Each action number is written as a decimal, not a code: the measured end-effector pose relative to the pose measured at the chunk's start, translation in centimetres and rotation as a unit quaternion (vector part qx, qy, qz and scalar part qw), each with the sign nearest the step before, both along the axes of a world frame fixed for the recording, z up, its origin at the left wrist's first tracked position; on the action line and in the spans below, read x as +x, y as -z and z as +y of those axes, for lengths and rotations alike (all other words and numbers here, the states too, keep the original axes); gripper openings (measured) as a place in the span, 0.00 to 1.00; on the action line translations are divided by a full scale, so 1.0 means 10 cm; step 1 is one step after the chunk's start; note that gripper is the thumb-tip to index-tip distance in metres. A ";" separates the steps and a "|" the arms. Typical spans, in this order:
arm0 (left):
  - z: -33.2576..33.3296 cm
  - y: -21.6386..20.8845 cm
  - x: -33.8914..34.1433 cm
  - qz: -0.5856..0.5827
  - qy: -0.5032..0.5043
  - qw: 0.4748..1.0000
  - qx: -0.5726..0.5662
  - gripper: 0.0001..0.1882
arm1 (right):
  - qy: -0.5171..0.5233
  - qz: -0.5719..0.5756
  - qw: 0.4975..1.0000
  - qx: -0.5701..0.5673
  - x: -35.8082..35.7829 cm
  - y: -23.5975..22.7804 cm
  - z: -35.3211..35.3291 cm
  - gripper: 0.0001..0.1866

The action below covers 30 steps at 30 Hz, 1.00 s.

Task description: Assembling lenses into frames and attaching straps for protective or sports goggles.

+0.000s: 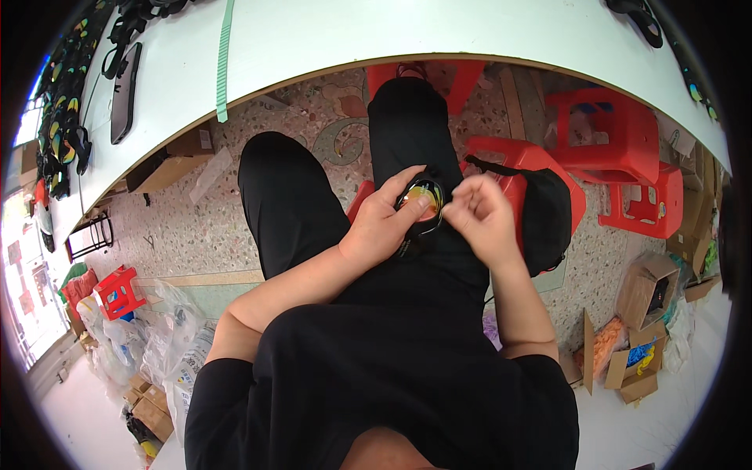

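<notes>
Over my lap, my left hand (380, 218) is closed on a pair of swimming goggles, its thumb pressed on a round mirrored lens (424, 194) that shines yellow, orange and green inside a black rim. The rest of the goggles blends into my black trousers and the hand covers part of it. Just right of the lens is my right hand (484, 221), its fingers curled in and thumb and fingertips close together. Whatever those fingertips may hold is too small to make out.
A white table (337, 27) curves across the front, bearing a phone (125, 94), a green strap (224, 63) and many dark goggles (59, 141) at left. Red stools (607, 133) and a black bag (546, 219) stand at right. Cartons (646, 290) and plastic bags (176, 329) lie on the floor.
</notes>
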<state>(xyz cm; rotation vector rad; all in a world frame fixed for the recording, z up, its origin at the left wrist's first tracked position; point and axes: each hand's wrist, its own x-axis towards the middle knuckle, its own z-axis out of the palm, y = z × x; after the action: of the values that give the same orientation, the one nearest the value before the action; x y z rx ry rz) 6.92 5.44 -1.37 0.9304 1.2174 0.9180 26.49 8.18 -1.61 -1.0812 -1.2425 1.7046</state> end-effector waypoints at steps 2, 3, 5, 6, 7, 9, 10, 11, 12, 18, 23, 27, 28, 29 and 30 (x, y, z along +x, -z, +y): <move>-0.01 0.00 0.01 0.028 0.009 0.999 0.015 0.25 | 0.025 0.015 0.999 -0.026 -0.09 -0.04 -0.21 0.13; -0.01 0.01 0.01 0.019 0.009 1.000 0.008 0.25 | 0.060 0.035 0.996 -0.050 -0.15 -0.06 -0.27 0.12; 0.00 -0.01 0.01 0.009 0.009 1.000 0.001 0.24 | 0.070 0.039 0.996 -0.040 -0.18 -0.04 -0.30 0.11; 0.02 -0.09 0.00 -0.031 0.010 0.999 -0.023 0.24 | 0.086 0.050 0.994 -0.050 -0.20 -0.05 -0.31 0.11; 0.04 -0.13 -0.01 -0.072 0.010 0.996 -0.048 0.24 | 0.102 0.062 0.991 -0.060 -0.20 -0.04 -0.31 0.12; 0.04 -0.04 -0.07 -0.124 0.014 0.990 -0.071 0.24 | 0.085 0.082 0.991 -0.064 -0.15 0.01 -0.30 0.12; 0.03 -0.01 -0.10 -0.176 0.018 0.980 -0.093 0.24 | 0.068 0.103 0.990 -0.067 -0.11 0.04 -0.30 0.12; 0.02 0.01 -0.13 -0.175 0.017 0.980 -0.093 0.24 | 0.067 0.103 0.990 -0.068 -0.09 0.08 -0.29 0.12; 0.02 0.02 -0.14 -0.176 0.026 0.978 -0.106 0.24 | 0.059 0.122 0.988 -0.076 -0.07 0.12 -0.27 0.12; -0.02 -0.07 -0.10 -0.036 0.066 0.997 -0.034 0.24 | 0.060 0.171 0.975 -0.128 -0.11 0.03 -0.25 0.16; -0.03 -0.04 -0.09 0.189 0.092 0.955 0.208 0.24 | 0.083 0.119 0.981 -0.127 -0.19 -0.01 -0.29 0.21; 0.05 -0.28 -0.14 0.276 0.092 0.932 0.217 0.23 | 0.097 0.101 0.981 -0.133 -0.20 0.06 -0.28 0.19; 0.07 -0.32 -0.16 0.336 0.083 0.910 0.230 0.22 | 0.095 0.103 0.981 -0.134 -0.20 0.07 -0.26 0.19; 0.10 -0.27 -0.17 0.357 0.021 0.882 0.306 0.18 | 0.096 0.104 0.981 -0.135 -0.21 0.07 -0.26 0.19; 0.08 -0.28 -0.15 0.357 0.021 0.882 0.305 0.18 | 0.092 0.101 0.981 -0.134 -0.21 0.07 -0.25 0.18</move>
<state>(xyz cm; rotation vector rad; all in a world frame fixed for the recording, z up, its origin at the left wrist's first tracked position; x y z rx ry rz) 5.40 6.23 1.45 1.9184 1.5307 0.9736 24.39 5.69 -2.29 -1.1078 -0.7770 1.8211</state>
